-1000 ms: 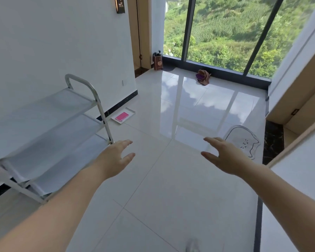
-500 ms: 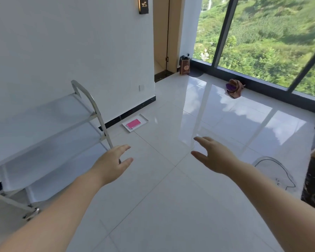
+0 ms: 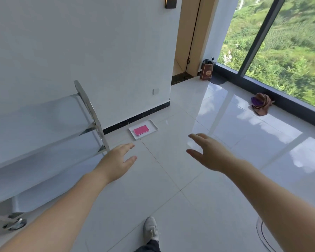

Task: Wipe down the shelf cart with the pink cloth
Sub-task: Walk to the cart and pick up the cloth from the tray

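A folded pink cloth lies in a shallow white tray on the floor by the wall's black skirting. The steel shelf cart, with three shelves, a curved handle and castors, stands along the left wall. My left hand hovers open just right of the cart's end, below the tray. My right hand is held out open over the bare tiles, right of the tray. Both hands hold nothing.
A brown paper bag stands by the doorway at the back. A brown and purple bag lies near the window's dark sill. My grey shoe steps onto the glossy white tiles at the bottom.
The view has swung left and moved forward. The tray with the pink cloth and the cart now appear closer and more central. Both hands stay open and outstretched.
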`<state>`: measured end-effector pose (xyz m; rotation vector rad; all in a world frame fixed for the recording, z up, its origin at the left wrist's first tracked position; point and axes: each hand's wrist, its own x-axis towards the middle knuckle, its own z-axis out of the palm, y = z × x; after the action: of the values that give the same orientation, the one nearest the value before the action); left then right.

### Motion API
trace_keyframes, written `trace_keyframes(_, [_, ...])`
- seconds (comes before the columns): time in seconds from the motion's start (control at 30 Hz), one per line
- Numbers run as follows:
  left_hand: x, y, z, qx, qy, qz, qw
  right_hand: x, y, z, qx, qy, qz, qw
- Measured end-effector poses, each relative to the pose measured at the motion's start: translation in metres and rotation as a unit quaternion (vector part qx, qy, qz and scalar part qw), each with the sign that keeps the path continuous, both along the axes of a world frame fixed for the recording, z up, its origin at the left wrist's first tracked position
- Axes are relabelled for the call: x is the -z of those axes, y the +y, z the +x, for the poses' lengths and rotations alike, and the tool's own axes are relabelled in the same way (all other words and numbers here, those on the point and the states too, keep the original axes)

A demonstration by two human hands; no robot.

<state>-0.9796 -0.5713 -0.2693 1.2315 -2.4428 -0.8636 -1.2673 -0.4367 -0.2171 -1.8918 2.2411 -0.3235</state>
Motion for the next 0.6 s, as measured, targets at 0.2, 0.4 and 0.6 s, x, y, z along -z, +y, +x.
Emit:
trace_keyframes(0.2, [0.003,-0.107,-0.056,0.015,-0.007,0.000,1.000,0.012,-0.091,-0.055,0.015,0.011,0.044,0.999])
trace_keyframes(0.4, [0.009,-0.178,-0.100,0.008,-0.009,0.011,1.000,0.019,-0.156,-0.111,0.031,0.013,0.056,0.998])
trace_keyframes(0.6, [0.020,-0.237,-0.147,-0.021,-0.017,0.019,0.999,0.035,-0.234,-0.166,0.006,0.010,0.063,0.998])
